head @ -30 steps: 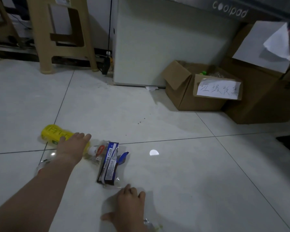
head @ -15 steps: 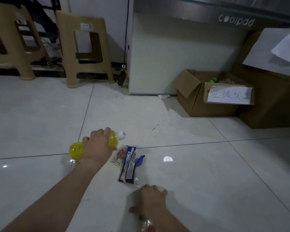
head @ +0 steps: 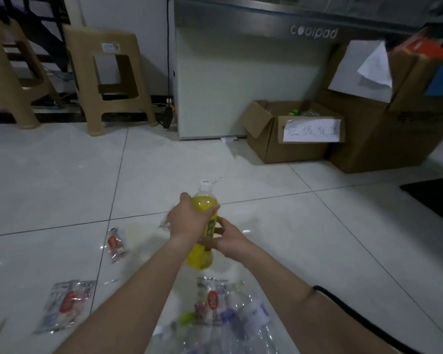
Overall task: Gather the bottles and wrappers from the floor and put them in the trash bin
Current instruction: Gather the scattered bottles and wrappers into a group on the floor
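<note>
Where the two hands meet: yellow bottle (head: 199,258), clear of the floor, roughly upright, white cap (head: 205,186) pointing away from the person.
Left hand (head: 187,221): wrapped round the bottle's shoulder just under the cap, thumb on one side, fingers on the other.
Right hand (head: 229,237): fingers curled round the labelled middle, just below and right of the left hand; whether the hands touch, cannot tell.
Below the grip: the bottle's rounded yellow base shows under both wrists.
Left of the grip: small red-and-white wrapper (head: 115,245) flat on the tile, near. A clear scrap sits at the left hand's edge; held or not, cannot tell.
Further left, nearer the person: larger clear wrapper (head: 67,305) with a red mark, flat on the floor.
Under the grip, toward the person: heap of clear wrappers and clear bottles (head: 215,310) between the forearms.
Ahead and right of the grip: open cardboard box (head: 297,153), well apart, flaps out, handwritten paper sheet (head: 311,130) on its front, a green cap visible inside.
Right of that box: bigger carton (head: 374,139), touching it or just beside.
Straight ahead: white cabinet (head: 241,80) lettered "coolpad".
Ahead and left: tan plastic stools (head: 108,80) by the wall.
Far right: dark mat (head: 437,198); black cable (head: 356,315) beside the right forearm.
</note>
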